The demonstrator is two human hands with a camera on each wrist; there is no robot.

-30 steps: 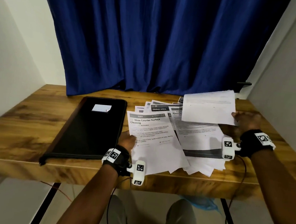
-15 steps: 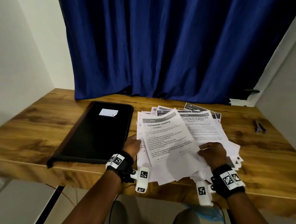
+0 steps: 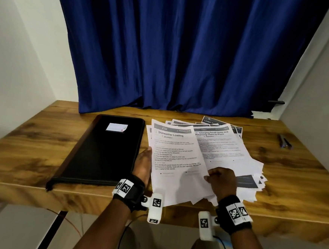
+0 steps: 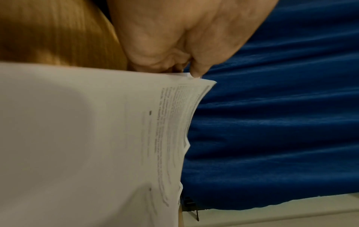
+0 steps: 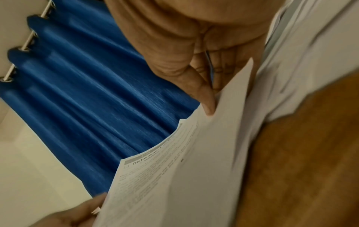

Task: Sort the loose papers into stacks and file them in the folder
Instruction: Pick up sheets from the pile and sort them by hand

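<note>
A closed black folder (image 3: 103, 149) with a small white label lies flat on the left of the wooden table (image 3: 32, 138). To its right spreads a fanned pile of printed papers (image 3: 233, 156). On top lies a sheet headed "Dishwasher Loading" (image 3: 174, 164). My left hand (image 3: 145, 162) grips the left edge of the top sheets, thumb and fingers pinching the edge (image 4: 192, 73). My right hand (image 3: 214, 174) pinches the Dishwasher Loading sheet (image 5: 174, 176) at its lower right, thumb (image 5: 207, 106) on top and fingers beneath. The pile's front edge overhangs the table.
Two pens (image 3: 284, 143) lie near the table's far right. A blue curtain (image 3: 174, 57) hangs behind the table and walls close in on both sides. Bare wood shows left of the folder and right of the pile.
My right hand brought its lifted sheet down from the far right and now sits at the pile's front. The top sheet changed from "Shoe Counter Surface Cleaning" to "Dishwasher Loading".
</note>
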